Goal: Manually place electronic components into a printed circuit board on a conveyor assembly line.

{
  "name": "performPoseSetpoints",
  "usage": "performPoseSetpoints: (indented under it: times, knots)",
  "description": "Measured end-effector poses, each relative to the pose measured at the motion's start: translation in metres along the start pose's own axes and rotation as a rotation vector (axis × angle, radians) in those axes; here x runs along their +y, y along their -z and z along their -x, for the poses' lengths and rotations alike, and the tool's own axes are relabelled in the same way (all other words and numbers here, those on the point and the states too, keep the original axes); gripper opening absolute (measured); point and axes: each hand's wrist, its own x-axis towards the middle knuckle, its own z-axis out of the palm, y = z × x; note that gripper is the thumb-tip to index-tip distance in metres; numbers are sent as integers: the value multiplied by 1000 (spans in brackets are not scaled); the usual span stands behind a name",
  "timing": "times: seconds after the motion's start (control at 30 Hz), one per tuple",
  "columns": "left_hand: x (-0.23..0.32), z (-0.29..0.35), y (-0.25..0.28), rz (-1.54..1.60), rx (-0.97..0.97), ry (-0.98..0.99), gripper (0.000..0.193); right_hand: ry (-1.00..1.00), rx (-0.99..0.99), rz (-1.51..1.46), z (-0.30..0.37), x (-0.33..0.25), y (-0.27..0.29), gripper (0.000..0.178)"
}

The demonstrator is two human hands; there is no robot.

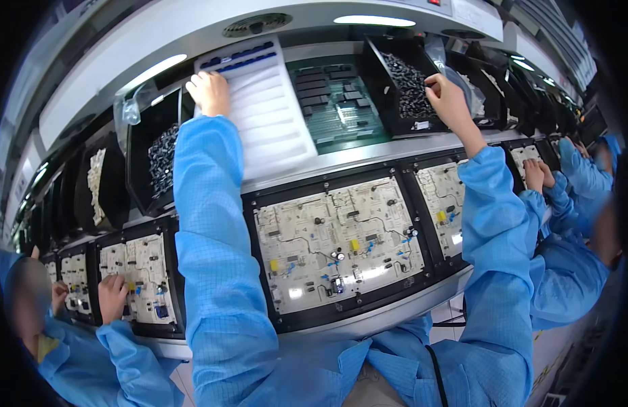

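Note:
My left hand (209, 93) is raised at the left edge of a white foam tray (266, 112); its fingers are curled and what they hold, if anything, is hidden. Across the tray's far end lie rows of dark blue parts (246, 61). My right hand (451, 103) hovers over the right side of a black bin (375, 74) of small black components (405, 85), thumb and fingers closed together; anything between them is too small to make out. Below, between my forearms, a black-framed carrier (429, 237) bears pale circuit boards (314, 251) fitted with yellow, blue and black components.
Behind the carrier, a green panel (341, 139) with black blocks lies between tray and bin. A black bin (141, 156) of dark components stands left, another with pale parts (97, 180) farther left. Co-workers' hands (112, 298) work on boards at left, others (537, 174) at right.

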Motion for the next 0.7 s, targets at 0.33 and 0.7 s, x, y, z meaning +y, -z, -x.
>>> performPoseSetpoints:
  times: [0.33,0.7]
  knots:
    - [4,4,10,249,-91,86,39,44,-229,22,4,20,-45,23]
    - [-4,2,11,790,-66,184,39,24,-135,28,-3,34,-67,15]
